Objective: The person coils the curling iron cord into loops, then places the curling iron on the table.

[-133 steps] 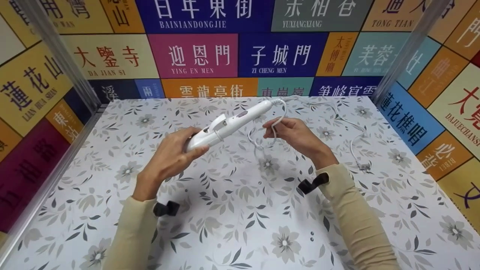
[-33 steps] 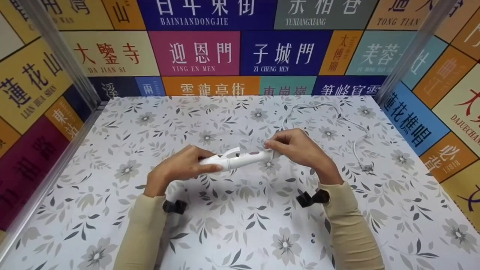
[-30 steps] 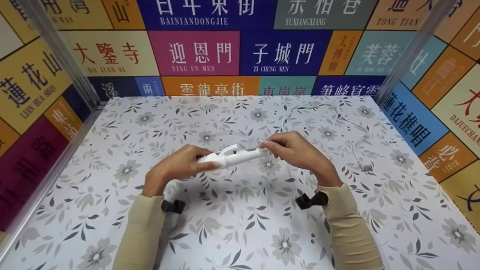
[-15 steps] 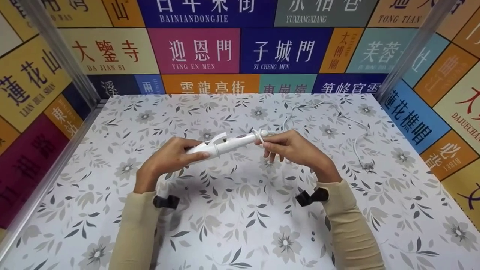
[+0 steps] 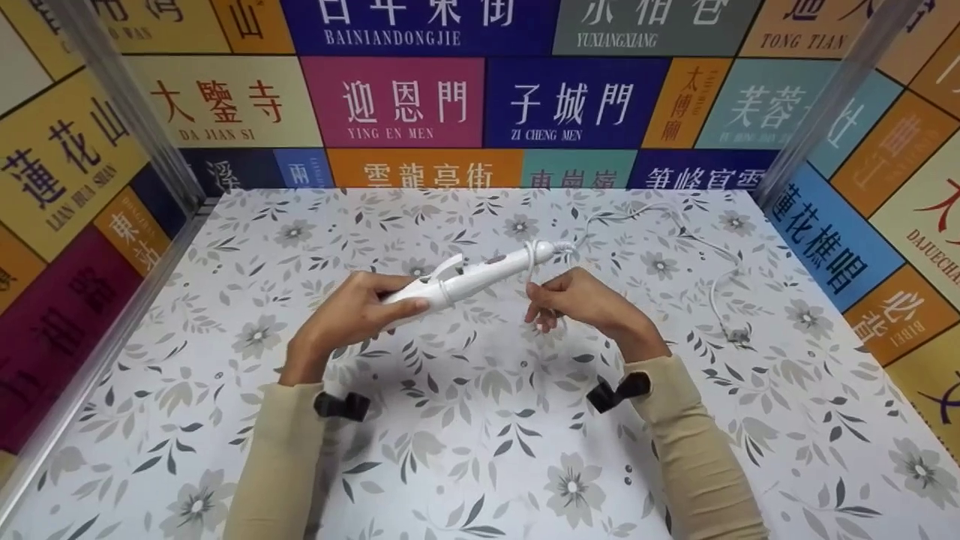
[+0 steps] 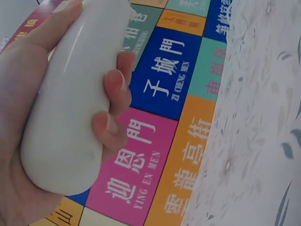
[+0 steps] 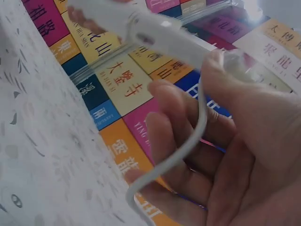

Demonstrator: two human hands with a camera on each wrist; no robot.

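My left hand (image 5: 352,311) grips the thick rounded end of a white curling iron (image 5: 476,279), its fingers wrapped round the body in the left wrist view. The iron is held above the table, its slimmer handle end tilted up to the right, with a raised lever and a purple button on top. The white power cord (image 5: 531,271) loops round the handle near its tip. Just below that loop, my right hand (image 5: 589,304) pinches the cord between thumb and index finger. In the right wrist view the cord (image 7: 188,143) runs down across the other, loosely bent fingers.
The rest of the cord trails over the back right of the flower-patterned table (image 5: 480,442), ending in a plug (image 5: 739,336). Panels of coloured street-name signs (image 5: 394,101) stand behind and at both sides. A black wrist camera (image 5: 341,406) sits at each sleeve.
The right hand was at the handle tip with the cord and has now drawn it down below the handle, the loop showing round it. The iron has tilted its handle end upward.
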